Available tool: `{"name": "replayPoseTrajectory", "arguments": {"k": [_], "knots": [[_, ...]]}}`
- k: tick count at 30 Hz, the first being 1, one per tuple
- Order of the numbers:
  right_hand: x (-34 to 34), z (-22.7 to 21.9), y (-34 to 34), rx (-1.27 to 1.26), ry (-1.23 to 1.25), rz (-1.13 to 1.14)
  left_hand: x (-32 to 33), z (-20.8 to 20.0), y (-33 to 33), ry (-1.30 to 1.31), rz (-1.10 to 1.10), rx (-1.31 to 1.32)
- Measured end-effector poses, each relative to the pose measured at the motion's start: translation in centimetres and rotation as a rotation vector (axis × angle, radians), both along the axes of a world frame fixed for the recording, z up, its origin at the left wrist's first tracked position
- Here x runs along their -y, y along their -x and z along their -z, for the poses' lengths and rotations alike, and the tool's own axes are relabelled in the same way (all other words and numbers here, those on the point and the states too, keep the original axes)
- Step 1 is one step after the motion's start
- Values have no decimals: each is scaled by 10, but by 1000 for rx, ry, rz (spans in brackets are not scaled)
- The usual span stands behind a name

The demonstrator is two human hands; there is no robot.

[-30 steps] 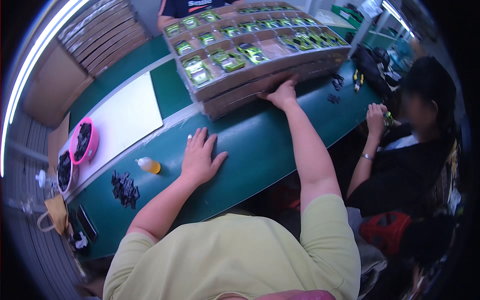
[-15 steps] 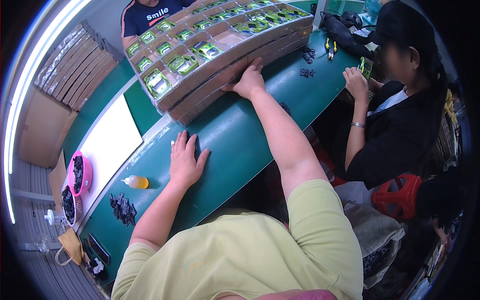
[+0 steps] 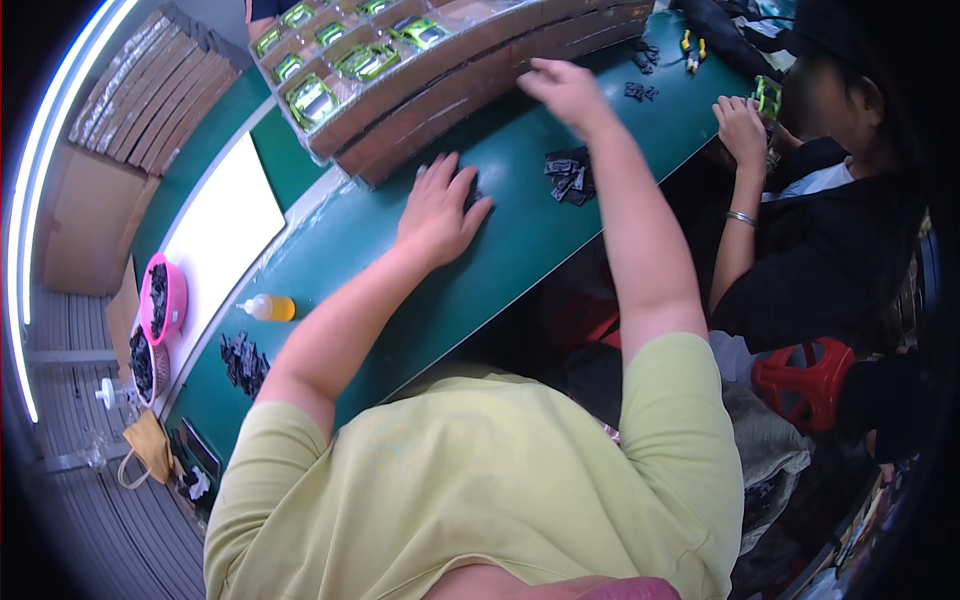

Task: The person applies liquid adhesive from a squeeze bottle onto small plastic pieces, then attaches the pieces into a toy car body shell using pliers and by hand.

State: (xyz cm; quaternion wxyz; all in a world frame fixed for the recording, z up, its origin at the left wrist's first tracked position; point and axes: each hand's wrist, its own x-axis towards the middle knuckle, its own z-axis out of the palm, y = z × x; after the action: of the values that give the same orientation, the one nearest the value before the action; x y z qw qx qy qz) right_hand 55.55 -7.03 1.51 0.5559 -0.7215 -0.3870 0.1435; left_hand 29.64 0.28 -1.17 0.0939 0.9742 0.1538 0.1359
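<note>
My left hand (image 3: 438,212) rests on the green tabletop with its fingers stretched out and thumb apart. A small dark piece (image 3: 473,190) shows between its thumb and index finger; the hand partly hides it. My right hand (image 3: 570,95), slightly blurred, hovers by the front side of the stacked cardboard trays (image 3: 450,97), apart from them, with loosely bent fingers and nothing visible in them. Green toy car shells (image 3: 368,62) sit in the top tray's compartments. A pile of black plastic parts (image 3: 570,177) lies beside my right forearm.
A bottle of yellow liquid (image 3: 268,308) and more black parts (image 3: 243,362) lie left of my left arm. Pink basket (image 3: 176,300) at far left. Pliers (image 3: 693,50) lie far right. A co-worker's hand (image 3: 742,128) holds a green shell; a red stool (image 3: 800,385) stands below.
My right hand has let go of the trays' side and moved right. My left hand has slid right along the table toward the trays. The black pile by my right forearm is now uncovered.
</note>
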Motion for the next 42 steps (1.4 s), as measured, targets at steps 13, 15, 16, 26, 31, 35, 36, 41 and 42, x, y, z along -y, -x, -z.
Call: {"name": "replayPoseTrajectory", "arguments": {"k": [13,15,16,26,31,35,36,41,42], "knots": [[88,33,71,791,238,55,-11,20,-135,64,211,131],[84,37,74,825,246,88,-14,19,-148,66,238,157],[83,37,75,841,241,112,-15,19,-153,72,262,144],[82,43,69,898,215,213,-16,13,-202,138,342,195],[89,39,61,563,88,152,-22,-4,-177,458,237,484],[111,46,39,154,-123,270,-6,-26,-103,822,191,614],[113,41,43,162,-84,280,-5,-29,-76,848,159,605],[94,34,72,725,150,225,15,-30,63,860,22,509],[83,36,76,784,145,163,22,-29,92,887,4,479]]}}
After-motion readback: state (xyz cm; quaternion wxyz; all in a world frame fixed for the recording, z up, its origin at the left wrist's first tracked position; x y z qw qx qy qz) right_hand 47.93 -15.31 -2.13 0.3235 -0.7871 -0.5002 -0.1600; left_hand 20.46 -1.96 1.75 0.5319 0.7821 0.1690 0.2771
